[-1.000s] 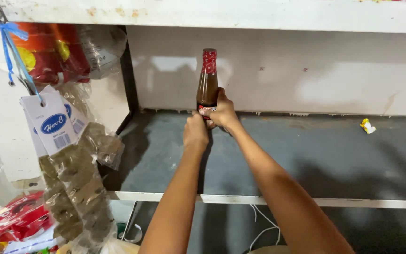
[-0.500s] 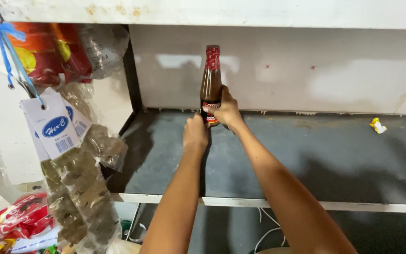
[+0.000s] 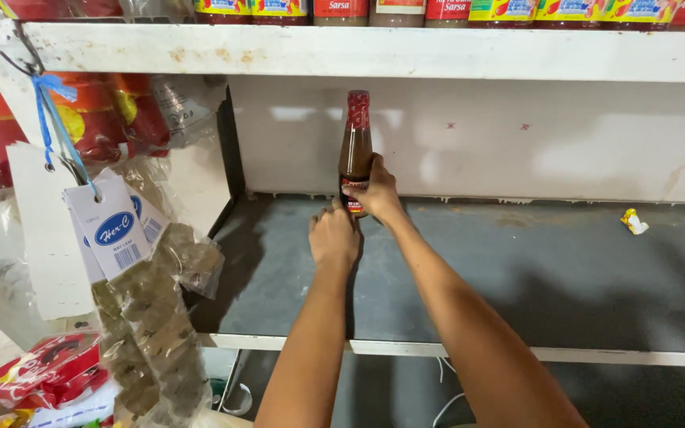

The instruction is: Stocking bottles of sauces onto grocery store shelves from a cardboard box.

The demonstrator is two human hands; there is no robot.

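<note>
A tall brown sauce bottle [image 3: 355, 143] with a red cap stands upright at the back of a grey shelf [image 3: 517, 269], against the white back wall. My right hand [image 3: 376, 192] is wrapped around the bottle's lower part. My left hand [image 3: 334, 236] sits just in front and left of the bottle's base with its fingers curled; whether it touches the bottle I cannot tell.
A white shelf board [image 3: 374, 51] above carries a row of bottles and jars. Clear bags of dried leaves with white tags [image 3: 148, 309] hang at the left beside red packets [image 3: 45, 376]. A small yellow scrap [image 3: 634, 221] lies at the shelf's back right.
My hands and the bottle hold the same pose. The view has shifted a little, so the yellow scrap appears further right.
</note>
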